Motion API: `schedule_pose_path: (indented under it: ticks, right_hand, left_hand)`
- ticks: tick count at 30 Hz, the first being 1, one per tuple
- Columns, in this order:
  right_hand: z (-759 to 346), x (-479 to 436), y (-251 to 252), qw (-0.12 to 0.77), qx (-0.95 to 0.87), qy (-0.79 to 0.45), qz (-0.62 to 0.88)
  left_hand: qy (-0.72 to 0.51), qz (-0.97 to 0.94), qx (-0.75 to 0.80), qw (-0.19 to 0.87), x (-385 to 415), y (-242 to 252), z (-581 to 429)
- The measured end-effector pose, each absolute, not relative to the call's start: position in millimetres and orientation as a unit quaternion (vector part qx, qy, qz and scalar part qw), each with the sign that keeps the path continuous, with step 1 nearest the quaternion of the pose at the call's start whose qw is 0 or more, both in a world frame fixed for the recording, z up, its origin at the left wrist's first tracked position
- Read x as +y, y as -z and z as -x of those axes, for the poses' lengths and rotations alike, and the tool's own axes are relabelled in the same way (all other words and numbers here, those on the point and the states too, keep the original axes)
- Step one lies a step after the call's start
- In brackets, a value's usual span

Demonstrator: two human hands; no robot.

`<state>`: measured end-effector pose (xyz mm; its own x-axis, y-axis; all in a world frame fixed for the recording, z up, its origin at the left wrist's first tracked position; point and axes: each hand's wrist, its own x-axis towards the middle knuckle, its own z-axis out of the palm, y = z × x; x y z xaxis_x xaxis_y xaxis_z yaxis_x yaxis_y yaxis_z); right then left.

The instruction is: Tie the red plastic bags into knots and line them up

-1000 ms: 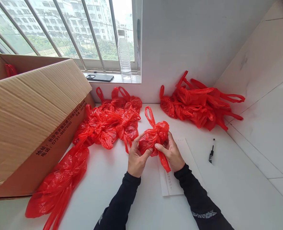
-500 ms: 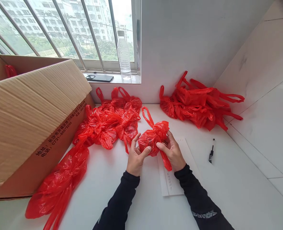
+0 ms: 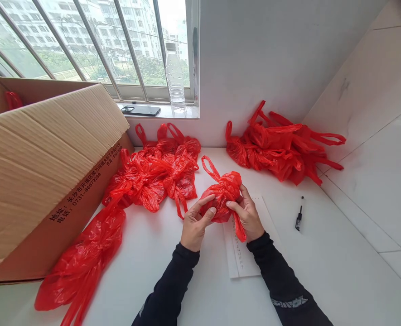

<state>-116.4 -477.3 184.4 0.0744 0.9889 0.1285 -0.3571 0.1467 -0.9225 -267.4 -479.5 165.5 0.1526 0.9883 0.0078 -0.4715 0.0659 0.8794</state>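
Note:
Between my two hands is a knotted red plastic bag (image 3: 222, 192), its contents hidden by the crumpled film. My left hand (image 3: 196, 222) pinches the bag's left side with thumb and fingers. On the other side, my right hand (image 3: 248, 215) grips it, thumb in front and fingers behind. One loop of the bag stands up at the upper left, and a tail hangs beside my right thumb. Beneath the bag and my right hand lies a white sheet of paper (image 3: 244, 258) with a column of small handwritten marks.
Several tied red bags (image 3: 149, 174) sit by the wall. A longer red bag (image 3: 84, 258) lies beside the cardboard box (image 3: 57, 167). Toward the right are a pile of red bags (image 3: 278, 145) and a black pen (image 3: 299, 218). The windowsill holds a bottle (image 3: 175, 79) and phone (image 3: 141, 110).
The bag has shifted slightly to the right in my hands. My left fingers have moved from its outer edge onto its front. Everything else looks unchanged.

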Motion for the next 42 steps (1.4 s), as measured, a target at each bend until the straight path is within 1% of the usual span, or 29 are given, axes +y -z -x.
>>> schedule_pose_path:
  ticks: [6, 14, 19, 26, 32, 37, 42]
  right_hand:
    - [119.7, -480.8, -189.5, 0.585, -0.482, -0.529, 0.382]
    - [119.8, -482.4, -186.8, 0.604, -0.470, -0.517, 0.382]
    - [121.0, -482.5, -188.6, 0.605, -0.460, -0.532, 0.373]
    - [119.9, -481.8, -188.3, 0.615, -0.435, -0.556, 0.352]
    - [115.4, -477.4, -181.2, 0.617, -0.416, -0.558, 0.369]
    - [112.9, -476.3, -181.6, 0.616, -0.411, -0.549, 0.388]
    - [117.2, -480.0, -183.7, 0.602, -0.433, -0.540, 0.397]
  left_hand:
    - [-0.572, -0.460, 0.345, 0.585, -478.4, -164.4, 267.9]
    - [-0.566, -0.438, 0.327, 0.617, -479.9, -161.9, 266.0]
    - [-0.570, -0.396, 0.323, 0.643, -479.1, -165.4, 266.4]
    - [-0.576, -0.379, 0.347, 0.636, -478.0, -165.5, 268.6]
    - [-0.557, -0.418, 0.390, 0.602, -478.8, -166.5, 270.0]
    - [-0.575, -0.429, 0.378, 0.585, -478.4, -167.3, 267.9]
    - [-0.599, -0.380, 0.365, 0.603, -474.6, -163.2, 270.0]
